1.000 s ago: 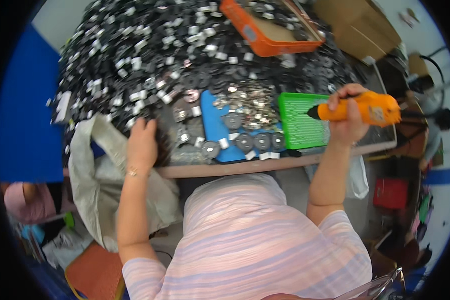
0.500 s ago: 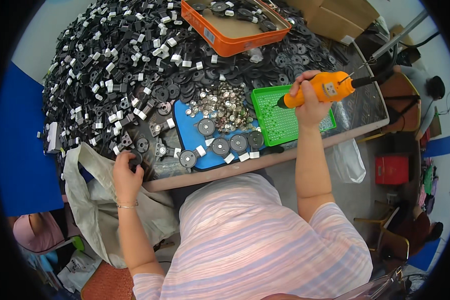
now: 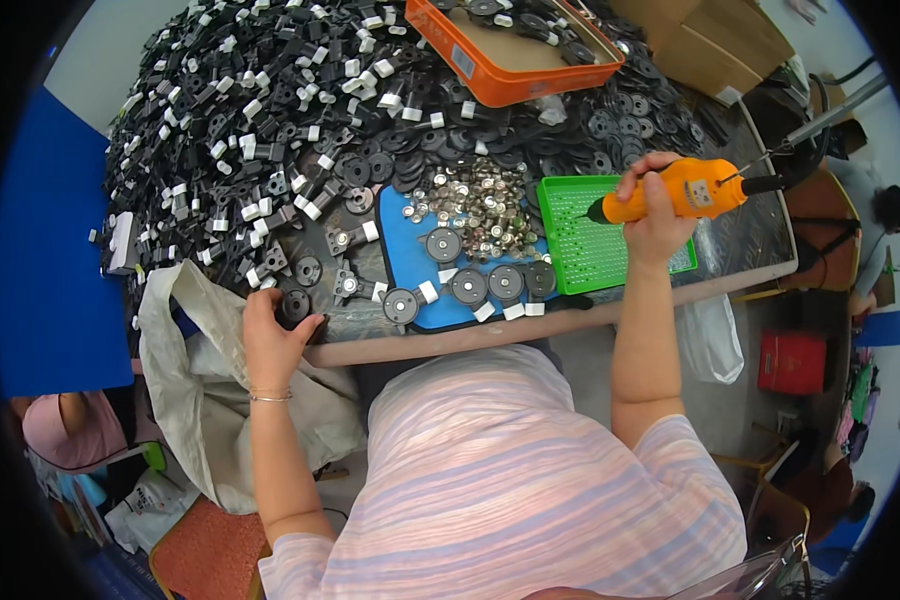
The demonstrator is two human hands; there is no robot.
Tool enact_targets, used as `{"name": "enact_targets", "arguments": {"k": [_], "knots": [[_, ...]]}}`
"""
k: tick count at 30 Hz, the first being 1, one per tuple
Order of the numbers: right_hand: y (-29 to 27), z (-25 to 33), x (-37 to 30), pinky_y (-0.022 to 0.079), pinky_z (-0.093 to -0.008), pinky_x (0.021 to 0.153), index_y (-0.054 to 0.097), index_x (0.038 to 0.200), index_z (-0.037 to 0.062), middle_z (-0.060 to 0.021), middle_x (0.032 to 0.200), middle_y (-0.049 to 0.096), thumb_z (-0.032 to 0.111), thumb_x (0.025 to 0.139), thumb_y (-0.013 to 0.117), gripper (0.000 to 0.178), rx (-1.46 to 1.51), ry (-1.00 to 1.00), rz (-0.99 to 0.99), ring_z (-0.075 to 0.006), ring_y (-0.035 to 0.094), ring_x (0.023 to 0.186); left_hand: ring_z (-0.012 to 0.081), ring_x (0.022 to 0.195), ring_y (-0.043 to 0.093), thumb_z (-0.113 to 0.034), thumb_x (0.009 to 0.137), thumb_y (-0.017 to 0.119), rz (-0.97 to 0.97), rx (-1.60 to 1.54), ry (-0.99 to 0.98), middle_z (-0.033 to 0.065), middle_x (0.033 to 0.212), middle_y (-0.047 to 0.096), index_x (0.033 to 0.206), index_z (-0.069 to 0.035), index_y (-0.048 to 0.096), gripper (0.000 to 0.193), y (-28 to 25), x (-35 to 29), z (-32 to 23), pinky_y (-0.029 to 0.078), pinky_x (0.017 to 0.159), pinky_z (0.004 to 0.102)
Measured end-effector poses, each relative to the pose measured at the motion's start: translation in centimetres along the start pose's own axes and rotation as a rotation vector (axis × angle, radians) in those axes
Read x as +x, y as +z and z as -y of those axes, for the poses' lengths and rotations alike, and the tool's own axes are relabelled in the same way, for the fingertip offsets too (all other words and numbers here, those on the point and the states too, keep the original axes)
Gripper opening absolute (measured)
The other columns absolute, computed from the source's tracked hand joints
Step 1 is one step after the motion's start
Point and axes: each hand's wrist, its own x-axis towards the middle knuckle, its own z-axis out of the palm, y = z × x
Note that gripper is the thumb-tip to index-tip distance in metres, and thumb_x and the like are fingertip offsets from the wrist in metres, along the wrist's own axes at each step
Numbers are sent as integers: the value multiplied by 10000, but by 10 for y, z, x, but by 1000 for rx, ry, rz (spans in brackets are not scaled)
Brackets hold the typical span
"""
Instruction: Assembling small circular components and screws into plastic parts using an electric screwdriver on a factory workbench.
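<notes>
My right hand [image 3: 660,215] is wrapped round an orange electric screwdriver [image 3: 685,190]. The screwdriver's dark tip points left, above the green perforated tray [image 3: 564,275], in which small dark screws are scattered. At the table's front left, my left hand [image 3: 273,340] has its thumb and fingers apart around a black disc [image 3: 295,304], which appears to lie on the table. Another black disc [image 3: 309,270] is just beyond it. On a blue mat [image 3: 402,250] rest a heap of small silvery round parts [image 3: 485,205] and several black round assemblies with white ends, including a wheel-like one [image 3: 468,286].
A large pile of black parts with white pieces [image 3: 240,130] covers the table's left and back. An orange bin [image 3: 500,88] sits on it, near a cardboard box [image 3: 715,45]. A pale cloth bag [image 3: 195,400] hangs at the front left. Other people sit at both sides.
The whole view has shifted slightly, with the table's things now farther right. My left thumb has spread away from the fingers beside the black disc. My right hand still grips the screwdriver.
</notes>
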Motion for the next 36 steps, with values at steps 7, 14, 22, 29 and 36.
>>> {"name": "enact_targets", "arguments": {"k": [7, 14, 22, 29, 36], "knots": [[-3, 1, 2, 482, -278, 549, 525, 941, -15, -127, 804, 581, -74, 796, 549, 159, 23, -1, 7, -164, 561, 564, 329, 888, 551, -227, 565, 840, -22, 105, -6, 132, 928, 566, 1002, 8, 578, 561, 7, -1, -1, 459, 782, 392], [-4, 0, 3, 483, -278, 551, 516, 945, -20, -129, 813, 566, -68, 806, 539, 149, 7, -1, 17, -169, 558, 567, 322, 882, 550, -204, 587, 823, 4, 54, -46, 128, 916, 566, 954, 13, 604, 479, 8, 2, 2, 460, 776, 384], [0, -5, 4, 474, -275, 546, 514, 941, -9, -104, 737, 560, -50, 810, 560, 145, 29, 68, 33, -173, 555, 564, 321, 843, 557, -163, 593, 803, -25, 17, -108, 137, 898, 569, 932, 14, 617, 425, 1, -5, 5, 469, 743, 379], [-23, 5, 10, 458, -308, 611, 521, 996, -10, -132, 875, 538, 56, 843, 562, 171, 9, 18, 116, -197, 538, 640, 330, 889, 558, -113, 592, 777, -51, -113, 12, 147, 942, 564, 978, -3, 601, 439, 10, -7, -3, 467, 777, 380], [14, 27, 4, 453, -322, 597, 498, 1003, -21, -145, 910, 493, 115, 838, 553, 221, 76, -67, 230, -206, 515, 621, 309, 898, 551, -84, 603, 757, -99, -239, 54, 127, 951, 553, 1013, -8, 594, 447, 0, -7, -26, 466, 794, 358]]}}
